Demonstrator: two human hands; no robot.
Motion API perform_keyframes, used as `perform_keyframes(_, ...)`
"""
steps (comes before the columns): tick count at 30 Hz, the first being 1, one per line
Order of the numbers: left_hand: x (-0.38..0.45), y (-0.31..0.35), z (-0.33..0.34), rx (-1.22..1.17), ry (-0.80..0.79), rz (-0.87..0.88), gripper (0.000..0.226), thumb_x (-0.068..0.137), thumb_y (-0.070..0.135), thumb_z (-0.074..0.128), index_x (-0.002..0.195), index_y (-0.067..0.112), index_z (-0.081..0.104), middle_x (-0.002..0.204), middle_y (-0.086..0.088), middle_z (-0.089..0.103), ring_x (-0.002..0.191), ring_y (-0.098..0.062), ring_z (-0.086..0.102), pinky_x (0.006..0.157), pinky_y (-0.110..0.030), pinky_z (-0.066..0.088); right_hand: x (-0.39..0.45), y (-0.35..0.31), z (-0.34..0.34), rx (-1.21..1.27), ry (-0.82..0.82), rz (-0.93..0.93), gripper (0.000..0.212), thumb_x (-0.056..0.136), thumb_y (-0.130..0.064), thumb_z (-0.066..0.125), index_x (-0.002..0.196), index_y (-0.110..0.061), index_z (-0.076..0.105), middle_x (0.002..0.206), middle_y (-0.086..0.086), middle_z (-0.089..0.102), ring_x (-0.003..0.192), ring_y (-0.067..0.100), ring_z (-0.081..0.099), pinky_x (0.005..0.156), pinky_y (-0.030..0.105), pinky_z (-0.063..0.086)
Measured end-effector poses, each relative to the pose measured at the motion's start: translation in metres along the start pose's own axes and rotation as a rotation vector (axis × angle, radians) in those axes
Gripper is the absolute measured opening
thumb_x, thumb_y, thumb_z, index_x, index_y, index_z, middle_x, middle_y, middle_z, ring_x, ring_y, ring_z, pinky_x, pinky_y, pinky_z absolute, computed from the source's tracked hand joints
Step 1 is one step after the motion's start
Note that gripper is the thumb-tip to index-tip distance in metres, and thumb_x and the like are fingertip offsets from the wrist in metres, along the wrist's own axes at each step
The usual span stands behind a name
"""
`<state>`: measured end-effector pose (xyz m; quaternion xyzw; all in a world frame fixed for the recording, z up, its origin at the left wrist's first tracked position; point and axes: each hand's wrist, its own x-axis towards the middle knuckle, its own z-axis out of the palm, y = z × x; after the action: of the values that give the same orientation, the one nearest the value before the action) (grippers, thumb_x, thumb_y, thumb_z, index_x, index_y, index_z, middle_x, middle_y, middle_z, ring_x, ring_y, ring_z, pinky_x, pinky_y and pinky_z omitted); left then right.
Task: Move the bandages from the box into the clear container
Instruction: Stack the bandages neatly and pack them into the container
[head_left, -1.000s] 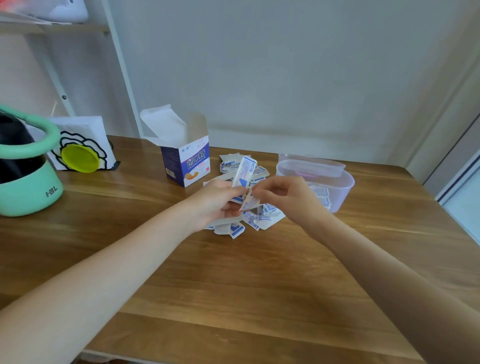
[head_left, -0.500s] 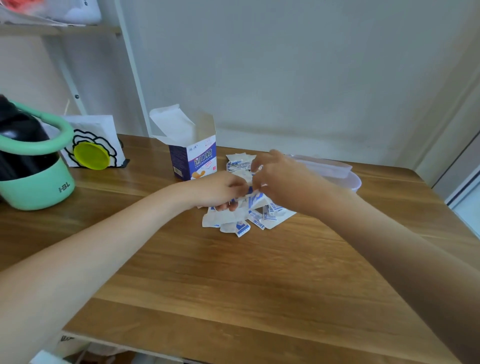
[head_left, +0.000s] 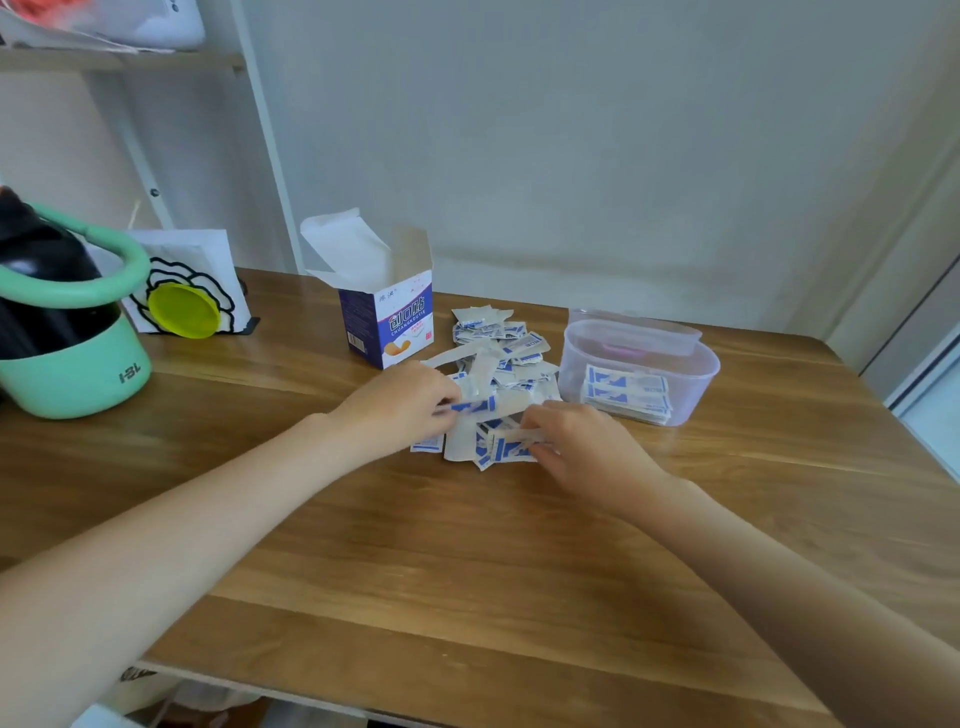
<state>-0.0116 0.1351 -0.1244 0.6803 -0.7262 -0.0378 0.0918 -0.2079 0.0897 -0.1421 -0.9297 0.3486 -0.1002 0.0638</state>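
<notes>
A blue and white bandage box (head_left: 387, 325) stands open at the back of the wooden table. A loose pile of white and blue wrapped bandages (head_left: 501, 353) lies to its right. The clear container (head_left: 641, 371) stands right of the pile with a few bandages stacked inside. My left hand (head_left: 402, 408) pinches a bandage wrapper at the near edge of the pile. My right hand (head_left: 579, 447) pinches another wrapped bandage (head_left: 511, 447) low on the table, just in front of the pile.
A green pot with a black insert (head_left: 62, 322) stands at the far left. A white card holder with a yellow-green disc (head_left: 184, 309) is behind it. The container's lid (head_left: 634, 327) leans behind the container. A shelf frame rises at the back left.
My right hand has come down from the top of the pile to its near edge and now pinches a bandage there. My left hand has dropped lower, still holding a wrapper.
</notes>
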Motion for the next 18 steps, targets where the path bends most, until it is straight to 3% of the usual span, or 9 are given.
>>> perform_keyframes(2, 0.002, 0.005, -0.008, -0.308, 0.042, -0.115, 0.026, 0.09, 0.025, 0.058, 0.069, 0.01, 0.059, 0.065, -0.005, 0.051, 0.061, -0.015, 0.044, 0.052, -0.021, 0.028, 0.004, 0.001, -0.004, 0.239, 0.076, 0.14, 0.014, 0.094, -0.018, 0.051, 0.1, -0.01, 0.062, 0.087, 0.001, 0.065, 0.075, 0.017, 0.06, 0.063, 0.021, 0.044)
perform_keyframes(5, 0.004, 0.016, -0.015, -0.71, -0.005, -0.23, 0.029, 0.089, 0.026, 0.06, 0.071, 0.003, 0.062, 0.068, -0.009, 0.05, 0.068, -0.018, 0.047, 0.06, -0.022, 0.032, 0.01, 0.001, -0.019, 0.767, 0.124, 0.392, 0.014, 0.093, -0.014, 0.053, 0.085, -0.008, 0.061, 0.071, 0.0, 0.056, 0.058, 0.01, 0.045, 0.054, 0.016, 0.034)
perform_keyframes(8, 0.005, 0.026, -0.011, -0.835, -0.019, -0.28, 0.026, 0.092, 0.026, 0.056, 0.071, 0.014, 0.066, 0.065, 0.003, 0.054, 0.068, -0.01, 0.047, 0.065, -0.022, 0.034, 0.012, -0.005, -0.03, 1.341, 0.002, 0.552, 0.01, 0.092, -0.009, 0.055, 0.084, -0.008, 0.061, 0.075, 0.003, 0.058, 0.06, 0.011, 0.047, 0.048, 0.018, 0.035)
perform_keyframes(10, 0.008, 0.031, -0.005, -0.759, -0.025, -0.24, 0.026, 0.093, 0.027, 0.054, 0.084, 0.011, 0.072, 0.079, -0.007, 0.062, 0.077, -0.015, 0.051, 0.07, -0.029, 0.036, 0.013, -0.011, -0.028, 1.529, -0.032, 0.61, 0.009, 0.089, -0.006, 0.058, 0.082, -0.009, 0.061, 0.075, 0.003, 0.059, 0.06, 0.011, 0.049, 0.041, 0.016, 0.034)
perform_keyframes(12, 0.011, 0.034, -0.001, -0.544, -0.084, -0.162, 0.029, 0.093, 0.028, 0.052, 0.094, 0.007, 0.071, 0.092, -0.015, 0.065, 0.082, -0.021, 0.054, 0.067, -0.028, 0.036, 0.017, -0.013, -0.025, 1.447, 0.059, 0.635, 0.008, 0.089, -0.006, 0.059, 0.082, -0.008, 0.061, 0.074, 0.005, 0.057, 0.058, 0.01, 0.047, 0.042, 0.016, 0.032)
perform_keyframes(14, 0.012, 0.031, -0.005, -0.291, -0.193, -0.117, 0.031, 0.09, 0.038, 0.055, 0.109, 0.015, 0.066, 0.112, -0.005, 0.064, 0.092, -0.016, 0.055, 0.068, -0.023, 0.038, 0.019, -0.01, -0.024, 1.145, 0.26, 0.592, 0.004, 0.089, -0.01, 0.059, 0.091, -0.009, 0.062, 0.075, 0.0, 0.057, 0.062, 0.011, 0.05, 0.048, 0.018, 0.034)
perform_keyframes(16, 0.011, 0.023, -0.01, -0.134, -0.311, -0.128, 0.05, 0.084, 0.048, 0.059, 0.127, 0.023, 0.053, 0.126, -0.001, 0.052, 0.099, -0.014, 0.049, 0.075, -0.023, 0.04, 0.02, 0.001, -0.023, 0.592, 0.446, 0.407, 0.015, 0.09, -0.012, 0.056, 0.105, -0.012, 0.056, 0.083, -0.001, 0.06, 0.071, 0.017, 0.056, 0.053, 0.025, 0.045)
perform_keyframes(18, 0.006, 0.019, -0.009, -0.075, -0.369, -0.176, 0.07, 0.079, 0.057, 0.06, 0.137, 0.024, 0.04, 0.132, -0.003, 0.043, 0.111, -0.017, 0.046, 0.087, -0.027, 0.042, 0.018, 0.012, -0.016, 0.043, 0.374, 0.211, 0.026, 0.09, -0.007, 0.052, 0.114, -0.014, 0.046, 0.095, 0.005, 0.06, 0.077, 0.026, 0.057, 0.059, 0.039, 0.052)
